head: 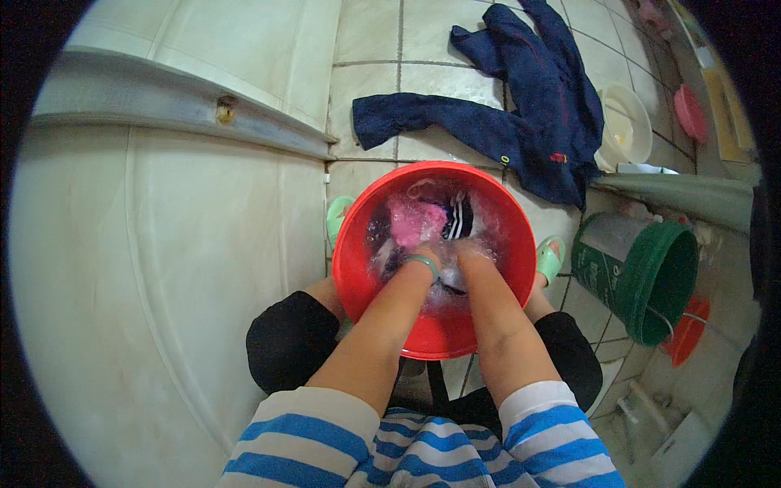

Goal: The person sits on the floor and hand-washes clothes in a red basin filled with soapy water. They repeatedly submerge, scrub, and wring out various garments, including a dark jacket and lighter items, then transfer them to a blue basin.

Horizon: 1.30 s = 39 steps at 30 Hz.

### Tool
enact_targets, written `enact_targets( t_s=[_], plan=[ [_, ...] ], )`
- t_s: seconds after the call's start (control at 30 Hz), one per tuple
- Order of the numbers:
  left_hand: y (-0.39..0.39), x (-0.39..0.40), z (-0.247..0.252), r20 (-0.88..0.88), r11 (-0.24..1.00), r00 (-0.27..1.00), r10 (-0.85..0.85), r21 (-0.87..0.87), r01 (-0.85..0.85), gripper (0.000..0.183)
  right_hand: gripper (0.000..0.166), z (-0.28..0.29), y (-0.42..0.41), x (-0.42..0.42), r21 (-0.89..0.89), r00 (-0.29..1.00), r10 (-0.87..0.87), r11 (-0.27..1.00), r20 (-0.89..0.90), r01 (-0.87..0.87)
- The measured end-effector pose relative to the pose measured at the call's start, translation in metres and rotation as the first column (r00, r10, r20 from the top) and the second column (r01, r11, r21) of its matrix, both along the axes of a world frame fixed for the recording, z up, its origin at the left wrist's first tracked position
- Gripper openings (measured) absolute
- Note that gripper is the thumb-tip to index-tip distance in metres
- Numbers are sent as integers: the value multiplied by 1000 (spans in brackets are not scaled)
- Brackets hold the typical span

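Observation:
A round red plastic basin (518, 238) of sudsy water stands between my knees. Soaking in it are a pink cloth (415, 222), a dark fabric piece with white stripes (459, 215) and some pale fabric. My left hand (428, 250), with a green bangle (425, 262) at its wrist, reaches into the water just below the pink cloth. Close beside it, my right hand (468, 245) is also dipped in, near the striped piece. Splashing water and suds hide the fingers of both, so their grip cannot be made out.
A dark blue jacket (549, 122) lies spread on the tiled floor (366, 79) beyond the basin. To the right a green bucket (634, 274) lies tipped, with a cream tub (640, 125) farther back. A pale wall panel (213, 244) borders the left.

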<state>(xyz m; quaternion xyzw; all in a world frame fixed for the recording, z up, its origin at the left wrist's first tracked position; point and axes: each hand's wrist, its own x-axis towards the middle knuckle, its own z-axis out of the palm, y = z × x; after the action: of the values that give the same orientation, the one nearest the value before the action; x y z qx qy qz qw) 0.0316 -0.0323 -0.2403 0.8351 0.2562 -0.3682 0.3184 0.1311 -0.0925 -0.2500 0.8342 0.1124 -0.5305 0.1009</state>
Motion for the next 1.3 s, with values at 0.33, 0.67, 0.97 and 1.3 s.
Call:
enact_targets(
  t_s=[0.33, 0.67, 0.97, 1.3],
  plan=[
    [77, 16, 88, -91, 968, 965, -247, 26, 251, 32, 38, 80, 26, -15, 419, 911, 342, 810, 230, -410],
    [63, 28, 129, 275, 871, 913, -301, 469, 146, 54, 26, 216, -14, -95, 742, 871, 475, 538, 126, -400],
    [59, 2, 132, -33, 858, 864, -502, 107, 502, 51, 26, 92, 12, 24, 599, 920, -232, 801, 315, -3],
    [25, -11, 111, -307, 836, 836, -455, 176, 519, 52, 25, 86, 27, -7, 657, 982, 15, 741, 190, -139]
  ],
)
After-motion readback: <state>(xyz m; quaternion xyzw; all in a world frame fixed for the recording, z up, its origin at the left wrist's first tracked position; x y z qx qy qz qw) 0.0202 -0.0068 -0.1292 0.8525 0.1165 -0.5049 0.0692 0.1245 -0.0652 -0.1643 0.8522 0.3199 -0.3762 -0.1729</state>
